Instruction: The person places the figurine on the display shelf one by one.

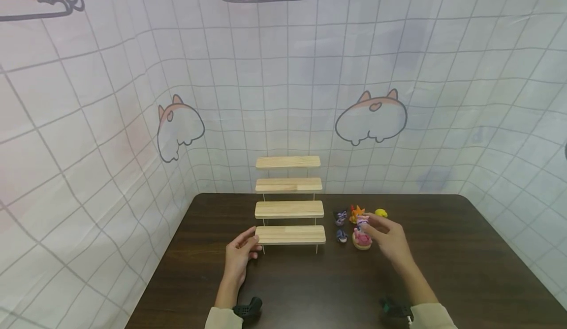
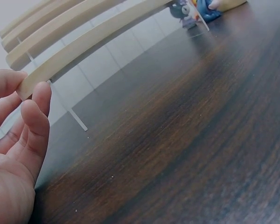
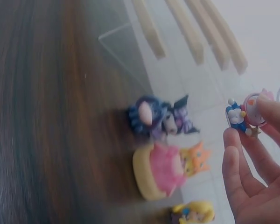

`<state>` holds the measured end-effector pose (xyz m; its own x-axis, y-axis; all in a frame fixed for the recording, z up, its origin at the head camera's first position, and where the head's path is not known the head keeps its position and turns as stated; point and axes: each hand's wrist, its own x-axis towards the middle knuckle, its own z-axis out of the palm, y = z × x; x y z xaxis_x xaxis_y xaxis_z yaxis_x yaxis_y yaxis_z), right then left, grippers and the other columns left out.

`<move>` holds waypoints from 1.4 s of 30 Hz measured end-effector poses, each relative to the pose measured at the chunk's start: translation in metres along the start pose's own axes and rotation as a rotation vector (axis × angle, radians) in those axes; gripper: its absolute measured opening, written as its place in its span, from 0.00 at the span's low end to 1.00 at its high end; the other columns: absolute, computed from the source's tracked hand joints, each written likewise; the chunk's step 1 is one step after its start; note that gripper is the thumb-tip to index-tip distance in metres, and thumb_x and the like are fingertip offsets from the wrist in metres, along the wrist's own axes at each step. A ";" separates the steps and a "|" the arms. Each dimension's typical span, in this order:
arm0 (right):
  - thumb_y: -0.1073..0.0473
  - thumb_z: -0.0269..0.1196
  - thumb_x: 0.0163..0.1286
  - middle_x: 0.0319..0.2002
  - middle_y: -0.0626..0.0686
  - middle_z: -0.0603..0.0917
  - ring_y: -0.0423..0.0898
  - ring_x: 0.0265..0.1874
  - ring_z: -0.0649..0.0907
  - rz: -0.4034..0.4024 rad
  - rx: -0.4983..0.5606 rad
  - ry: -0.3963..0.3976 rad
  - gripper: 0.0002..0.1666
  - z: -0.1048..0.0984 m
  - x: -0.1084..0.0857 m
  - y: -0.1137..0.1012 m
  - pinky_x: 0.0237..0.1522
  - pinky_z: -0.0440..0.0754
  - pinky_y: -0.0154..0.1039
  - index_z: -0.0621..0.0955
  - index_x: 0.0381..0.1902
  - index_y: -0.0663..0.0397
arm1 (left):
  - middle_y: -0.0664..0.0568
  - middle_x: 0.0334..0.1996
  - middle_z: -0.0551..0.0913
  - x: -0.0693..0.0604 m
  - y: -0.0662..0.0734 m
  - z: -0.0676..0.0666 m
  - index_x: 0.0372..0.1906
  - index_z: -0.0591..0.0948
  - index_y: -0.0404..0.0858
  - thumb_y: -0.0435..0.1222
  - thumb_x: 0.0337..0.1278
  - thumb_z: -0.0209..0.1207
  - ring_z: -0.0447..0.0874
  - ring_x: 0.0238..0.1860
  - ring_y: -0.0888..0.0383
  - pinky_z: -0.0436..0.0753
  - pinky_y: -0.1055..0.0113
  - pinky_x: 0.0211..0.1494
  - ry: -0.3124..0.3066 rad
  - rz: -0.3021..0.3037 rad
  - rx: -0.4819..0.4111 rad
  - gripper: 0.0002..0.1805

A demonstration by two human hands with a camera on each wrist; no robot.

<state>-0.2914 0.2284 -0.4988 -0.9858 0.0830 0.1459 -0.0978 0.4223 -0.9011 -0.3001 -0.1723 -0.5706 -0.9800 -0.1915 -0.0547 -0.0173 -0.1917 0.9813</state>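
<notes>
A four-step wooden shelf [image 1: 290, 234] stands on thin clear legs. My left hand [image 1: 239, 255] pinches the left end of its lowest board [image 2: 84, 46], thumb on one side and fingers on the other. My right hand [image 1: 390, 240] holds a small pink, white and blue figure [image 3: 245, 114] between thumb and fingers, raised above the table. Below it sits a pink figure on a tan base [image 3: 161, 172]. Beside that are a dark blue figure [image 1: 341, 236], a purple and black one [image 1: 340, 217] and an orange one [image 1: 357, 213].
A yellow figure [image 1: 381, 213] lies behind my right hand on the dark wooden table [image 1: 199, 279]. A grid-patterned cloth [image 1: 288, 73] with animal drawings hangs behind and at both sides. Dark straps circle both wrists.
</notes>
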 end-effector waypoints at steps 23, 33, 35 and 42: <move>0.48 0.73 0.66 0.53 0.55 0.89 0.52 0.52 0.87 -0.126 0.095 -0.094 0.24 0.064 -0.002 -0.046 0.45 0.85 0.33 0.86 0.58 0.48 | 0.54 0.35 0.88 0.000 -0.001 -0.001 0.64 0.81 0.37 0.36 0.65 0.67 0.88 0.31 0.62 0.83 0.73 0.29 -0.003 0.012 -0.001 0.24; 0.52 0.74 0.65 0.51 0.55 0.90 0.48 0.52 0.87 -0.139 0.138 -0.110 0.23 0.095 0.005 -0.066 0.47 0.84 0.30 0.87 0.56 0.51 | 0.55 0.36 0.88 -0.001 0.001 0.001 0.65 0.81 0.37 0.35 0.65 0.67 0.88 0.31 0.63 0.83 0.73 0.29 -0.003 0.004 -0.010 0.24; 0.50 0.74 0.64 0.50 0.53 0.90 0.48 0.51 0.87 -0.144 0.144 -0.120 0.23 0.100 0.007 -0.069 0.47 0.85 0.32 0.87 0.56 0.48 | 0.55 0.36 0.88 -0.002 0.002 0.002 0.65 0.81 0.37 0.35 0.65 0.67 0.88 0.30 0.63 0.83 0.73 0.29 -0.001 0.001 -0.009 0.24; 0.51 0.74 0.65 0.47 0.53 0.90 0.49 0.45 0.90 -0.163 0.122 -0.132 0.21 0.120 0.013 -0.084 0.40 0.85 0.36 0.88 0.56 0.44 | 0.54 0.37 0.88 -0.001 0.001 0.001 0.64 0.82 0.37 0.35 0.65 0.67 0.88 0.30 0.63 0.83 0.73 0.29 0.005 0.006 -0.004 0.23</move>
<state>-0.3120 0.0861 -0.4701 -0.9640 -0.0997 0.2463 -0.2653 0.3081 -0.9136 -0.2996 -0.1714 -0.5698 -0.9791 -0.1973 -0.0502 -0.0110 -0.1946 0.9808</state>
